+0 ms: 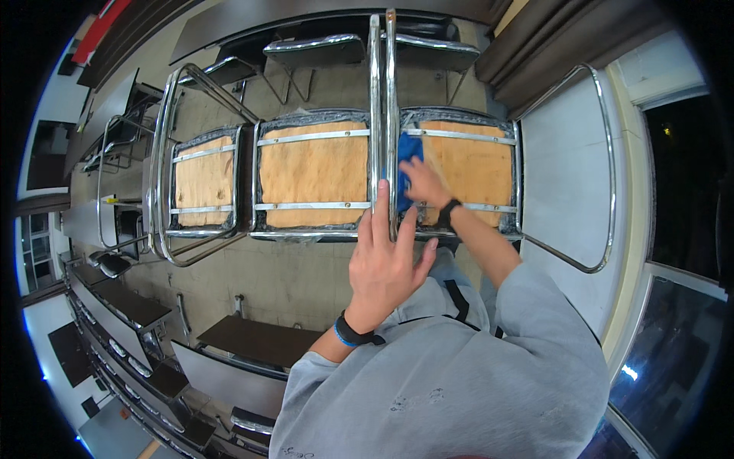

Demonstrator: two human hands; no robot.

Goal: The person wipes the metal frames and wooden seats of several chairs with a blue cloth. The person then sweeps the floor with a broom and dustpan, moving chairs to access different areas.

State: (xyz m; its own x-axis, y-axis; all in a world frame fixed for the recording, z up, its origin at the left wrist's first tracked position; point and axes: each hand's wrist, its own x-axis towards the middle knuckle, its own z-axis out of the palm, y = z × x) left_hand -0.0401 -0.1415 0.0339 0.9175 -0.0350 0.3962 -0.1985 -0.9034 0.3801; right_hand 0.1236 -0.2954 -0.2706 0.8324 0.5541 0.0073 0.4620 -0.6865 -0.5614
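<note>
Several chrome-framed chairs stand in a row with their seat undersides facing me. My left hand (381, 261) has its fingers spread over two adjacent chrome tubes (375, 103) at the middle of the row; it grips nothing. Just right of those tubes, my right hand (425, 182) holds a blue cloth (410, 150) against the left edge of the right plywood seat panel (473, 166). Part of the cloth is hidden behind the fingers. To the left are the middle plywood seat panel (313, 172) and the left plywood seat panel (205, 178), each crossed by metal strips with screws.
Bent chrome legs (608, 172) stick out on the right, beside a white wall (565, 166). Others (166, 172) rise on the left. Behind the row are more chairs (315, 51) and a long table (258, 28). A dark-topped table (258, 339) stands lower left.
</note>
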